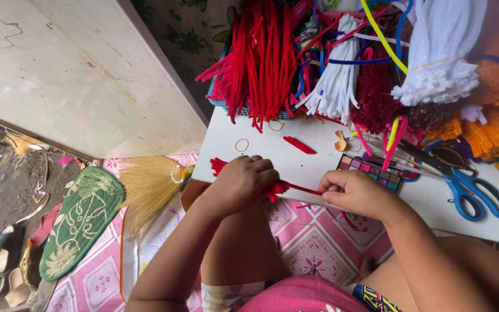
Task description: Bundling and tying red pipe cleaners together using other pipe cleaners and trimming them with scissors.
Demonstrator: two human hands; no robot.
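Observation:
My left hand [244,182] is closed around a fuzzy red pipe-cleaner piece [277,189] at the near edge of the white table [319,164]. The red piece sticks out on both sides of the fist. My right hand [356,193] pinches the thin red end of the same piece, just to the right. Both hands rest at the table's front edge, above my lap.
A short red pipe-cleaner bit [299,145] and a colour palette [371,171] lie on the table. Blue scissors [472,190] lie at the right. Bundles of red [261,58], white [443,52] and orange [495,124] pipe cleaners fill the far side. A straw broom [148,188] lies on the pink mat at left.

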